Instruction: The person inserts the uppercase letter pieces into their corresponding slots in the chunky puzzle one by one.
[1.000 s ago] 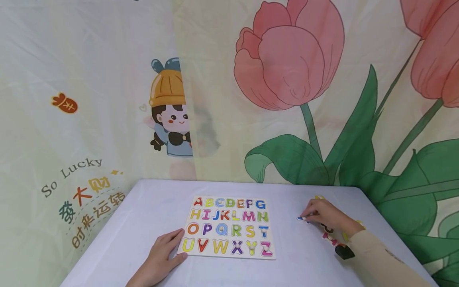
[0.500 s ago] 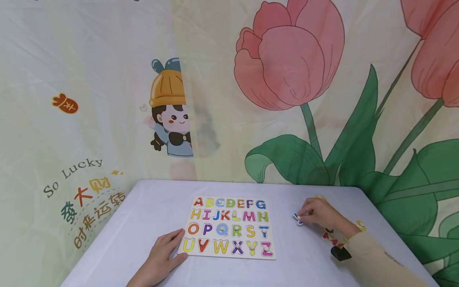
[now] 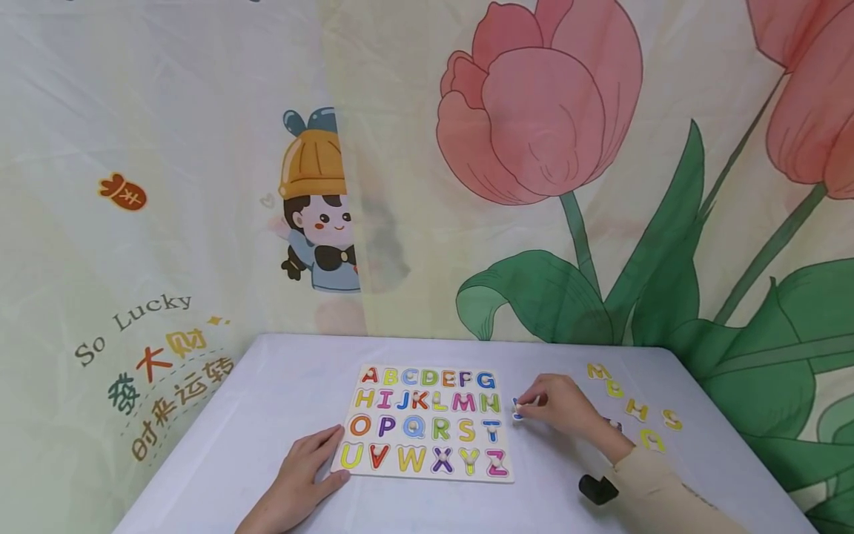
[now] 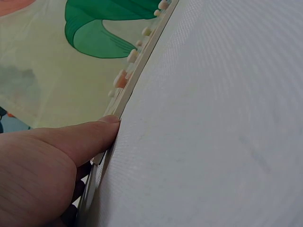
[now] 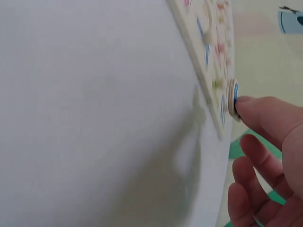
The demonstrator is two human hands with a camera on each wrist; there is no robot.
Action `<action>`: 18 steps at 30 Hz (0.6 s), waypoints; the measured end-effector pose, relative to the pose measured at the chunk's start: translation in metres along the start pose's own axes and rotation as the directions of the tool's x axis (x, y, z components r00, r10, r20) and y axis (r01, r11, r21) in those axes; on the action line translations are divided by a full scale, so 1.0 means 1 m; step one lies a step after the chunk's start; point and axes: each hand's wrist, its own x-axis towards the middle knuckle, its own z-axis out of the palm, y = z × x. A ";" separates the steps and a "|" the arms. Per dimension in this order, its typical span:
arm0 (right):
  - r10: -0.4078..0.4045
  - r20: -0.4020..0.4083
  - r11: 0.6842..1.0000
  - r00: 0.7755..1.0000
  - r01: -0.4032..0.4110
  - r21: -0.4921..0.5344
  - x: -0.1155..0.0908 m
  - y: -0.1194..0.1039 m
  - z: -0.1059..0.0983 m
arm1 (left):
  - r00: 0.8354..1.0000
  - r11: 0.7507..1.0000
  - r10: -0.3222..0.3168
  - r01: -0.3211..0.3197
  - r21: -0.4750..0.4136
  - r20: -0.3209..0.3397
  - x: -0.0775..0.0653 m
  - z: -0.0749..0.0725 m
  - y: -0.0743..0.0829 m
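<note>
My right hand (image 3: 557,404) pinches a small blue-and-white letter piece (image 3: 517,409) between thumb and fingers, just right of the alphabet puzzle board (image 3: 427,476). The right wrist view shows this letter piece (image 5: 232,99) edge-on, overlapping the far end of the board (image 5: 196,71); its letter cannot be read. My left hand (image 3: 296,475) rests at the board's lower left corner, with the fingertips on the left edge and the thumb at the corner. Close up, the thumb (image 4: 97,135) touches the board's side (image 4: 137,71). Colourful letters from A to Z cover the board, several with round pegs.
Several loose yellow letter pieces lie on the right of the white table (image 3: 554,475), among them an M (image 3: 598,371), an H (image 3: 637,410) and an S (image 3: 672,420). A black device (image 3: 598,489) shows at the right wrist. A printed curtain (image 3: 414,311) hangs behind the table.
My right hand has lifted the blue letter piece from near the loose letters and carried it left to the board's right edge. The left hand and the board have stayed put.
</note>
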 end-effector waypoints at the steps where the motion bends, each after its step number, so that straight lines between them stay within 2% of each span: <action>1: 0.011 -0.003 1.000 1.000 -0.011 0.007 0.001 -0.006 0.003 | 1.000 1.000 -0.002 0.002 -0.001 0.001 0.000 0.000 0.000; 5: 0.064 -0.017 0.998 0.998 -0.064 0.028 0.007 -0.030 0.019 | 1.000 1.000 -0.007 0.007 -0.003 0.005 0.001 0.000 0.000; 8: 0.071 -0.018 0.996 0.997 -0.070 0.049 0.013 -0.044 0.032 | 1.000 1.000 -0.008 0.008 -0.004 0.008 0.001 0.000 0.000; 18: -0.019 0.007 0.996 1.000 0.018 0.093 0.034 -0.087 0.072 | 1.000 1.000 -0.014 0.014 0.000 0.010 0.001 0.001 -0.001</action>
